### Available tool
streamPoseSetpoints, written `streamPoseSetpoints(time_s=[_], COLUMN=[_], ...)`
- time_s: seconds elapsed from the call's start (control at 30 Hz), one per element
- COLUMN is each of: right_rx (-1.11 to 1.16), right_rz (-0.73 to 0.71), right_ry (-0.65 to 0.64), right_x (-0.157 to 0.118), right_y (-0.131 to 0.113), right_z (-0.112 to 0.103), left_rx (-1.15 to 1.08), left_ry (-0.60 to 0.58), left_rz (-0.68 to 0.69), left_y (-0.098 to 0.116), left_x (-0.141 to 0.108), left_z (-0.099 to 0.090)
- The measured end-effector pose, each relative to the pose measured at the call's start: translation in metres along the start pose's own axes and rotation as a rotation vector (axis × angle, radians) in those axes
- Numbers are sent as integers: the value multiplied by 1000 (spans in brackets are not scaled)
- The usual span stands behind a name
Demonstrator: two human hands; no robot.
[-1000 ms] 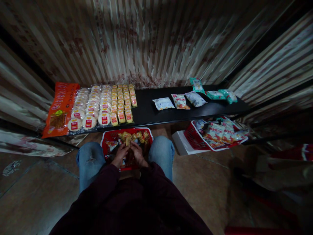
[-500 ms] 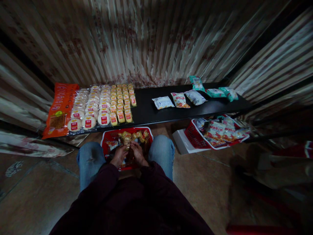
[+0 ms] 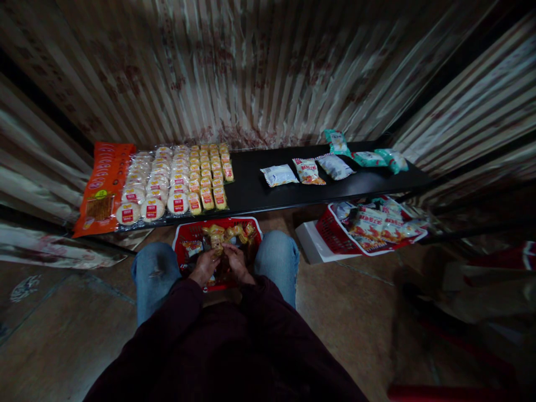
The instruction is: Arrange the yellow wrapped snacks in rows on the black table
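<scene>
Between my knees stands a red plastic basket (image 3: 181, 230) with wrapped snacks inside. Over it, my left hand (image 3: 205, 265) and my right hand (image 3: 235, 261) come together, fingers closed on a small yellow-wrapped snack (image 3: 216, 239). My left fingers grip its lower left side, and my right fingers pinch it from the right. Other gold-wrapped snacks (image 3: 239, 231) lie in the basket just beyond. Part of the held snack is hidden by my fingers, and the dim light blurs its print.
On a black shelf (image 3: 247, 192) ahead lie an orange bag (image 3: 103, 184), rows of round white crackers (image 3: 153, 209), small yellow packs (image 3: 207, 198), white packets (image 3: 280, 175) and green packets (image 3: 368, 159). A second red basket (image 3: 335, 230), full of packets, rests on a white box (image 3: 310, 243) at right.
My hands stay together over the basket with the yellow-wrapped snack. Only a slight shift of the fingers shows; the shelf is unchanged.
</scene>
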State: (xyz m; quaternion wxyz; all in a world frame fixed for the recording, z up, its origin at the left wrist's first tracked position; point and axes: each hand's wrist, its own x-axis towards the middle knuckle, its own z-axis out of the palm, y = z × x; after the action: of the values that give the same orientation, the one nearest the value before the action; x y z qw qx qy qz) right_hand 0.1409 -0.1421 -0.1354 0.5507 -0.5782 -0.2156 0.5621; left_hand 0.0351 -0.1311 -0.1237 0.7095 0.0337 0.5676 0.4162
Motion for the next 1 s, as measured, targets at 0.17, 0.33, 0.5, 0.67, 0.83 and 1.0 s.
streamPoseSetpoints(time_s=[0.17, 0.33, 0.5, 0.67, 0.83, 1.0], right_rx=[-38, -47, -107, -153, -288, -356], right_rz=[3, -20, -77, -121, -151, -193], right_ry=[-37, -33, 24, 9, 34, 34], right_x=[-1, 2, 4, 3, 1, -4], right_y=[1, 6, 14, 18, 14, 6], right_z=[0, -2, -1, -1, -4, -6], left_rx=[-6, 22, 85, 180, 218, 241], left_ry=[-11, -5, 3, 17, 39, 58], left_rz=[-23, -21, 18, 59, 88, 119], left_y=[2, 2, -2, -4, -6, -11], left_x=[-3, -5, -8, -16, -20, -18], left_z=[0, 0, 2, 5, 4, 3])
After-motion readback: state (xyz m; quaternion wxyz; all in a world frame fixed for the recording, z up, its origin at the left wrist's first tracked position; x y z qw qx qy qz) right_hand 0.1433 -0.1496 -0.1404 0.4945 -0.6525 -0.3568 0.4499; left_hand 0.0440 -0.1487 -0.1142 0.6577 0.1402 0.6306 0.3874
